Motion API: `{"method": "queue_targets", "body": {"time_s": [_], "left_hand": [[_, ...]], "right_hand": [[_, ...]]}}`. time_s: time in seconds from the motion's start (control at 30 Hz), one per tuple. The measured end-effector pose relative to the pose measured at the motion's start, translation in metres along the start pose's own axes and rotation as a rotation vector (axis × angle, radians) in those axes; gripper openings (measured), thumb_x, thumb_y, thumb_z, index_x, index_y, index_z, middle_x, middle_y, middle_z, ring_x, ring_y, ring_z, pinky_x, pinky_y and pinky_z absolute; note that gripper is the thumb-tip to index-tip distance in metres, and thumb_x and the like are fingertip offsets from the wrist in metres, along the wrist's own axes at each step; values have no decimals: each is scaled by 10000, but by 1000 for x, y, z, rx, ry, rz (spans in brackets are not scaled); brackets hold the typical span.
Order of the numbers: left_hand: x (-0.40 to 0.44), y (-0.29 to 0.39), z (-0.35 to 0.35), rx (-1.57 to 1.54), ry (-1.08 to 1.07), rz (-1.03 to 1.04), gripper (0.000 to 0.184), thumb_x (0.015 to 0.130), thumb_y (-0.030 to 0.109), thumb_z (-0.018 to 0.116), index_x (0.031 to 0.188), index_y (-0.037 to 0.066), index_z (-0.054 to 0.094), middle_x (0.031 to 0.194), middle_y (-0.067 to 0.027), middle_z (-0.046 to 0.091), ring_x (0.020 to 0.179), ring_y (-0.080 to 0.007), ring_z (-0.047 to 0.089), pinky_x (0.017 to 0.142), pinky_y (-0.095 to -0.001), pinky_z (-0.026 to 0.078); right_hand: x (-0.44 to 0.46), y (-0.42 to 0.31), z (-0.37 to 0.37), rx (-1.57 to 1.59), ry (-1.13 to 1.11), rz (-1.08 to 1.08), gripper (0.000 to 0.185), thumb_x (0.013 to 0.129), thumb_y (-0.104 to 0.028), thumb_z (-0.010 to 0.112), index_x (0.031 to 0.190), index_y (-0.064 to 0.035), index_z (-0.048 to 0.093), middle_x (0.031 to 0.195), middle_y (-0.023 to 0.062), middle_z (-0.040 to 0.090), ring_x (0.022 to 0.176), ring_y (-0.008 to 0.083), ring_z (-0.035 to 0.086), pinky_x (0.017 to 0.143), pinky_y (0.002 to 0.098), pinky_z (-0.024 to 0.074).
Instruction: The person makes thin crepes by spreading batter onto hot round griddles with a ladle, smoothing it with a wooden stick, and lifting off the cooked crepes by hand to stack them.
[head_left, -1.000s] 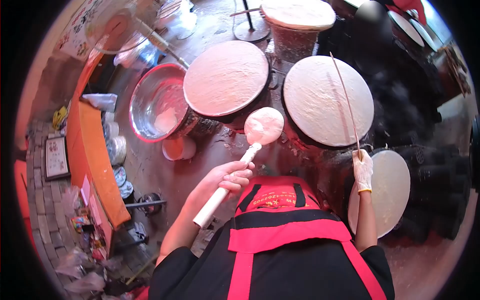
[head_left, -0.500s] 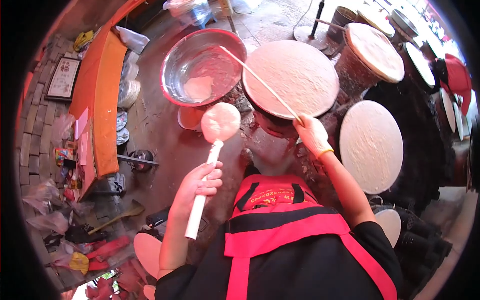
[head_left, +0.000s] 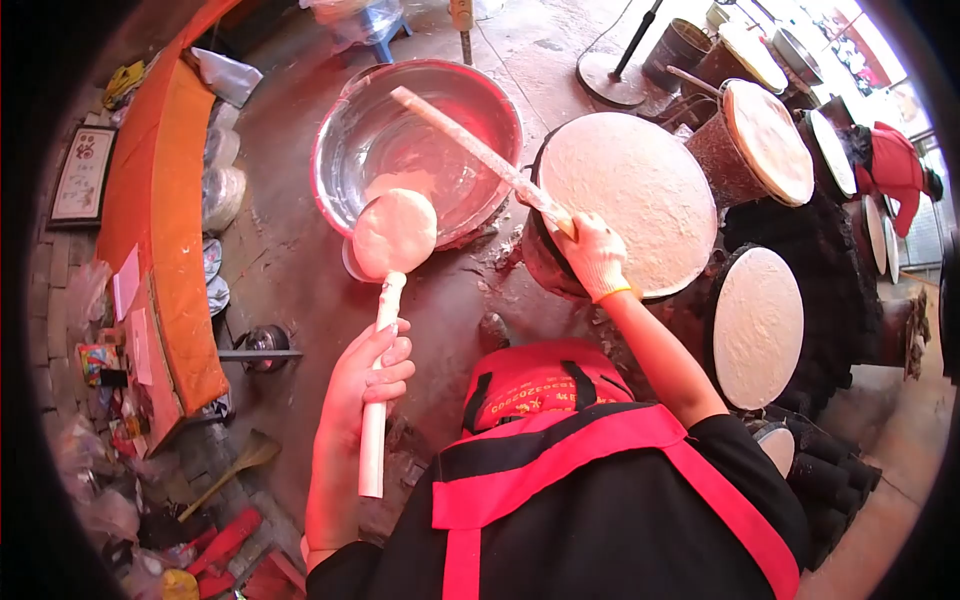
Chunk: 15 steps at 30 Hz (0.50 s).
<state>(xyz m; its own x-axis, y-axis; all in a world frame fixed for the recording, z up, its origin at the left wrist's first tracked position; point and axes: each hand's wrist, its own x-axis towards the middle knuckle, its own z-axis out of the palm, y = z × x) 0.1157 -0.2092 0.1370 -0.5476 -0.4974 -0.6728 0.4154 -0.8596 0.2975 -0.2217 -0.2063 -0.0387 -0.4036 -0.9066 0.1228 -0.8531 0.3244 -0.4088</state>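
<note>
My left hand [head_left: 372, 370] is wrapped round the white handle of a ladle [head_left: 394, 236], whose round head is coated with pale batter. That head overlaps the near rim of a large metal basin [head_left: 335, 110] with batter [head_left: 400, 184] at its bottom. In a light glove, my right hand [head_left: 597, 250] grips a long flat stick [head_left: 470, 145] that points up and left over the basin. Beneath this hand is the near left edge of a round griddle [head_left: 640, 190] covered with pale batter.
Another coated griddle [head_left: 758, 328] stands at the right, and a batter-topped bucket [head_left: 768, 140] farther back. A co-worker in red [head_left: 895, 170] bends at the far right. An orange counter [head_left: 170, 240] runs along the left. A black stand [head_left: 612, 80] rises behind.
The view has swung right. My right hand has moved from the right-hand griddle to the one beside the basin, its stick now over the basin. The ladle has come to the basin's near rim.
</note>
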Motion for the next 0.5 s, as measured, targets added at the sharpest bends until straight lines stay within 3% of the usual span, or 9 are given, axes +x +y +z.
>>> {"method": "queue_targets", "body": {"time_s": [0.07, 0.17, 0.3, 0.37, 0.4, 0.47, 0.5], "left_hand": [[10, 11, 6, -3, 4, -17, 175, 982, 112, 440, 1094, -22, 451, 710, -12, 371, 457, -24, 308, 327, -147, 256], [24, 18, 20, -1, 26, -43, 201, 996, 111, 403, 1119, -45, 435, 702, -16, 361, 439, -26, 304, 309, -145, 272], [43, 20, 38, 40, -28, -86, 183, 983, 105, 434, 1107, -28, 450, 709, -14, 371, 456, -25, 308, 325, -144, 255], [51, 16, 49, 49, -55, -102, 175, 978, 102, 446, 1101, -21, 457, 712, -13, 375, 464, -25, 309, 331, -144, 249], [55, 14, 57, 48, -63, -109, 175, 978, 101, 444, 1102, -22, 456, 711, -14, 374, 463, -25, 309, 329, -144, 250], [63, 8, 74, 56, -78, -113, 178, 979, 98, 441, 1107, -26, 454, 708, -15, 371, 461, -25, 308, 325, -145, 252], [66, 4, 83, 63, -85, -111, 180, 979, 96, 440, 1110, -28, 451, 707, -16, 370, 461, -25, 308, 323, -146, 253]], "right_hand": [[6, 4, -16, -11, 49, -25, 272, 807, -319, 627, 725, -60, 622, 749, 168, 630, 760, 335, 635, 666, 442, 493], [33, 10, -55, -68, 8, 44, 199, 783, -238, 611, 680, -68, 630, 709, 179, 627, 706, 351, 637, 628, 445, 492], [78, 18, -143, 58, -100, 149, 233, 821, -251, 598, 733, -46, 667, 738, 227, 621, 711, 358, 640, 635, 453, 479], [110, 38, -184, -96, -88, 42, 226, 794, -265, 634, 761, -46, 678, 765, 205, 631, 747, 345, 635, 684, 440, 483], [123, 51, -203, -26, -43, 24, 242, 779, -286, 654, 773, -48, 691, 772, 198, 635, 731, 355, 626, 685, 436, 485], [158, 88, -232, 127, 72, -58, 272, 764, -272, 663, 745, -1, 674, 662, 182, 616, 617, 259, 611, 638, 385, 493], [171, 93, -261, 89, 34, -11, 256, 832, -269, 651, 765, -23, 669, 583, 15, 578, 534, 91, 524, 512, 279, 422]]}}
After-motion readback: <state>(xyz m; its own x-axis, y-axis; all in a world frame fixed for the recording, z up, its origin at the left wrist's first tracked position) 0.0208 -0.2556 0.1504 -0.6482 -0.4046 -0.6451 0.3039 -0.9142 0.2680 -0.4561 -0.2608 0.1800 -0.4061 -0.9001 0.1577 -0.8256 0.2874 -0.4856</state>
